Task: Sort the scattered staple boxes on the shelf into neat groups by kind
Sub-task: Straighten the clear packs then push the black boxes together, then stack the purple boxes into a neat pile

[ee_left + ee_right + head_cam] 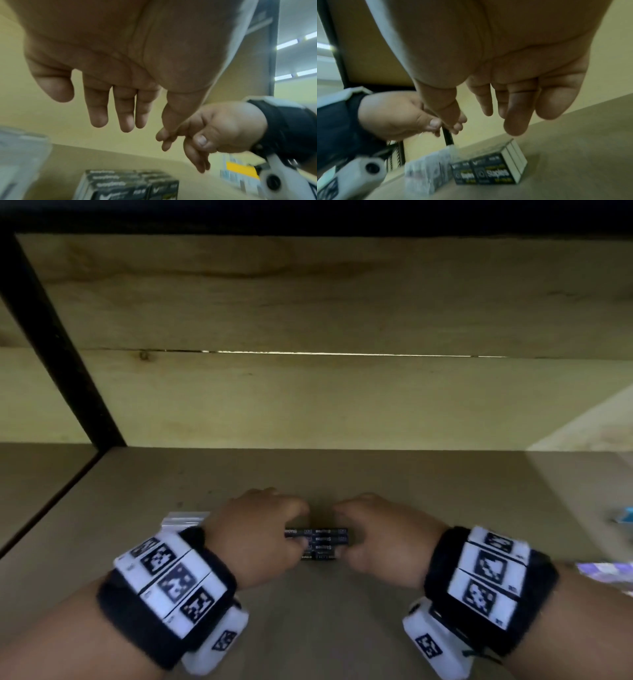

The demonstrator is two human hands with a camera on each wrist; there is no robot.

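Observation:
A tight block of black staple boxes (323, 544) with white "Staples" lettering sits on the shelf board (308, 474). My left hand (267, 529) hovers at its left side and my right hand (376, 532) at its right. In the left wrist view, the left hand (149, 125) hangs above the black boxes (128, 185) with straight, relaxed fingers, holding nothing. From the right wrist, the right hand (488, 108) also hangs empty over the black boxes (486, 171). A group of clear silvery staple boxes (183, 518) (428, 174) stands just left of the black ones.
A black shelf post (58, 337) runs up the left side, and a wooden back panel (342, 398) closes the rear. At the right edge lie a blue item (625, 515) and a purple-white pack (603, 570). Bare board lies behind the boxes.

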